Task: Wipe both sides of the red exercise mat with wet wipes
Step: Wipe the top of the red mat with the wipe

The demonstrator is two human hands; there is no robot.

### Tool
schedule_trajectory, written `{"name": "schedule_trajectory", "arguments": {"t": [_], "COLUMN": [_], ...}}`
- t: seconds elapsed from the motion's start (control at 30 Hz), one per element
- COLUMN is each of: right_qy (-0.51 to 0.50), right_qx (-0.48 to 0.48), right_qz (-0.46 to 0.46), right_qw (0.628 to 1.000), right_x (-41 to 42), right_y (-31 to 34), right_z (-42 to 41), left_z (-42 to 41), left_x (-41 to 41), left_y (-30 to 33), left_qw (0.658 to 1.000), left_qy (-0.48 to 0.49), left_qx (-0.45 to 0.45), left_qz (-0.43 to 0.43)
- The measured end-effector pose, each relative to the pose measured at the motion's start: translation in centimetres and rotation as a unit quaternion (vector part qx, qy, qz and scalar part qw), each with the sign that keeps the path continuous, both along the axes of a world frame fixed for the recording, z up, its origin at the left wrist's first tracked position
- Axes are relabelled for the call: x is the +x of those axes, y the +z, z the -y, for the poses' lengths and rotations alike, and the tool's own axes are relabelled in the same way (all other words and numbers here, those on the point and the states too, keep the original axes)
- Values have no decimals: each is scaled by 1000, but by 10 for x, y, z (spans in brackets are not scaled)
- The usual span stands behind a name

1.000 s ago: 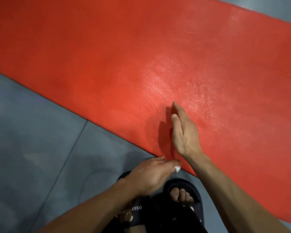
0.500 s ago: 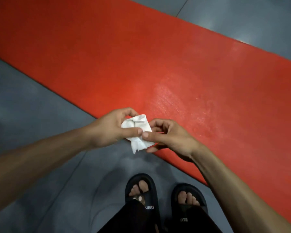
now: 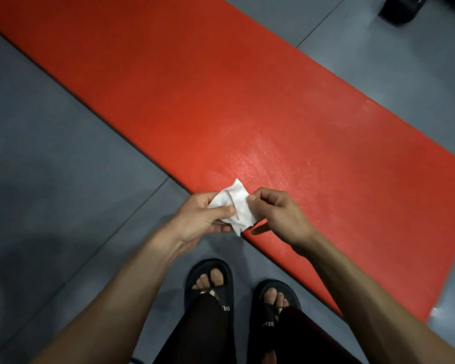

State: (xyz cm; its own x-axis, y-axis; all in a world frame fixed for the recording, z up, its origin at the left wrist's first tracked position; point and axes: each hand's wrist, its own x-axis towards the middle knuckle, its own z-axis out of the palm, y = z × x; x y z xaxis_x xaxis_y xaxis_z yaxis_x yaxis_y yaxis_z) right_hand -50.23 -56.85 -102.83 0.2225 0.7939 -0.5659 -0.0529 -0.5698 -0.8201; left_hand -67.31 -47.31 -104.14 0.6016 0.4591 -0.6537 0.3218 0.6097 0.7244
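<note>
Thumb and fingertips (image 3: 251,198) of the right hand (image 3: 281,218) pinch one edge of a crumpled white wet wipe (image 3: 235,207), while the left hand (image 3: 197,223) grips the other side, its thumb pressed across the front and its fingers curled behind. The wipe hangs in the air between them, over the near edge of the red exercise mat (image 3: 221,101) and not touching it.

A second ago the right hand lay flat on the mat and the left held only a small balled scrap low by the feet; half a second ago both hands had met on the wipe. Now they hold it a little wider apart, and more of the sheet shows. That reads as a pause in the wiping to open or refold the wipe for a fresh face, though which of the two is not clear.

The mat lies flat and diagonal across grey floor tiles (image 3: 63,166). A damp sheen on it just beyond the hands suggests this stretch is done; the far left end looks dull. Whether the underside has been wiped cannot be told.

Below, two feet in black sandals (image 3: 209,282) stand just off the mat's edge.
</note>
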Motion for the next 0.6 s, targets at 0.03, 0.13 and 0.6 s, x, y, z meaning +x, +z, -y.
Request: {"name": "schedule_trajectory", "arguments": {"t": [0.03,0.13,0.6], "right_qy": [-11,-18,-122], "right_qx": [-15,-20,9], "right_qz": [-3,111,-158], "right_qw": [1000,993,980], "right_x": [0,1,3], "right_y": [0,-6,-55], "right_z": [-1,-5,-11], "left_z": [2,8,16], "left_x": [0,0,15], "left_y": [2,3,-41], "left_qw": [1000,1000,999], "left_qy": [2,-1,35], "left_qx": [-6,5,41], "left_qz": [10,26,-8]}}
